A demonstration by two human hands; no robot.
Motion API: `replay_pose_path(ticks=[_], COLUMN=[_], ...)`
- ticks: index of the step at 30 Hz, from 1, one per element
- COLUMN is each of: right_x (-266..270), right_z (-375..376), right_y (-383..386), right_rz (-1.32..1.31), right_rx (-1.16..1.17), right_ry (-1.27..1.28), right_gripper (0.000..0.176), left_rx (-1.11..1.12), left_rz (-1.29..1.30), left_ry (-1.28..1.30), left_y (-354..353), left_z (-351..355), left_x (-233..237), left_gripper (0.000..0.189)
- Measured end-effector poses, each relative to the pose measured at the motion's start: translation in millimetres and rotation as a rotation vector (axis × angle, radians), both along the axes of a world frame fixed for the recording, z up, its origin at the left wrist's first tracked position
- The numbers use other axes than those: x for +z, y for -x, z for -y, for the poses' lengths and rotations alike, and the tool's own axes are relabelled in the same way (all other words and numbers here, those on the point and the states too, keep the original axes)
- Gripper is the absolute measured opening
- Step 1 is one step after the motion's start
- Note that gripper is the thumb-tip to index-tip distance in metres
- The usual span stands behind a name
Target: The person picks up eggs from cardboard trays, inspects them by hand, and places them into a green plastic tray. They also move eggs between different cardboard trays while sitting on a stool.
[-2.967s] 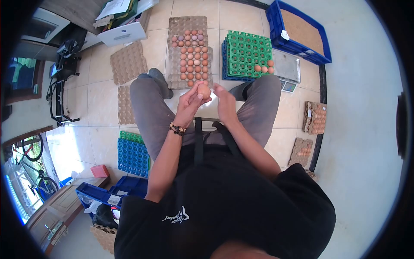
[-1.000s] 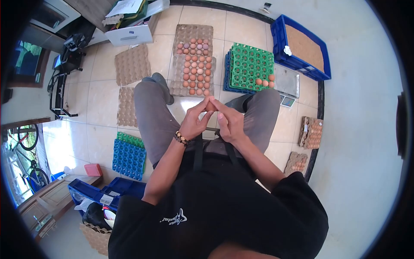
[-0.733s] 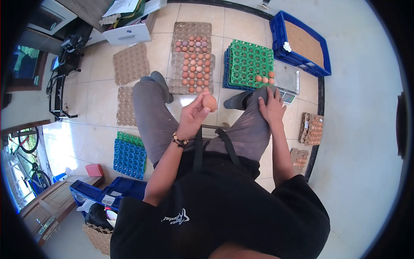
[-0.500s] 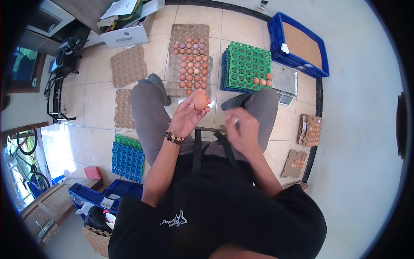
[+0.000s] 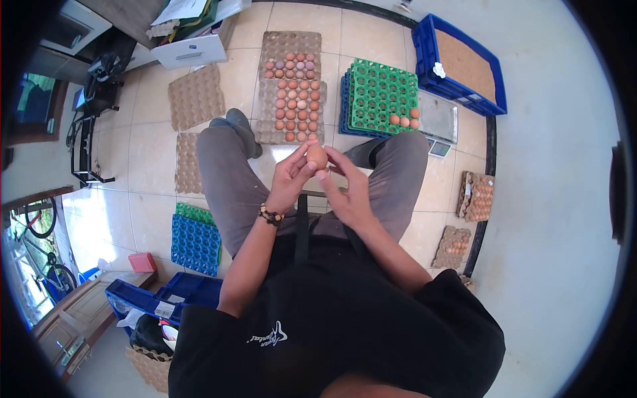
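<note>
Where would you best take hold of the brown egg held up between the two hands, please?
Probably by its far end, coming from the side away from the person: the egg shows that rounded end bare, while the left hand and right hand close on its near sides with their fingertips.

The right hand (image 5: 348, 189), off the egg (image 5: 316, 157) half a second ago, has returned beside the left hand's (image 5: 292, 179) grip, fingertips touching it.
</note>
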State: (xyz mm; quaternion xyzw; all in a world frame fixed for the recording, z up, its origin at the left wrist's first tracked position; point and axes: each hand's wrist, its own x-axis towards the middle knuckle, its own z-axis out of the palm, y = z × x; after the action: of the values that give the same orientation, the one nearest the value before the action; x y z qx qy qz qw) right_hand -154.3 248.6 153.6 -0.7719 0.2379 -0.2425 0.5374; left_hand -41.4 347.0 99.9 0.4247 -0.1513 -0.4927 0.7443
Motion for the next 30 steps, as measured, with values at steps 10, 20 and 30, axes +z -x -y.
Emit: replay_pose_path(ticks=[10,20,30], right_x=[-49.9,-92.7,-207.4], right_z=[7.5,112.4,247.2], right_y=[-26.3,-57.4,-55.9], right_rz=[0.051,0.579,-0.776], right_rx=[-0.123,0.305,0.044], right_ry=[-0.533,-1.804,0.316], right_gripper=[0.036,0.039,0.039], left_rx=[0.31,0.564,0.417], left_rz=[0.812,0.994,0.704], left_ry=[-0.397,-0.436,-0.523], left_y=[21.7,-4.4,-22.8], left_z=[20.1,20.2,20.0], left_x=[1.7,-4.5,-17.6], left_gripper=[0.051,0.023,0.029])
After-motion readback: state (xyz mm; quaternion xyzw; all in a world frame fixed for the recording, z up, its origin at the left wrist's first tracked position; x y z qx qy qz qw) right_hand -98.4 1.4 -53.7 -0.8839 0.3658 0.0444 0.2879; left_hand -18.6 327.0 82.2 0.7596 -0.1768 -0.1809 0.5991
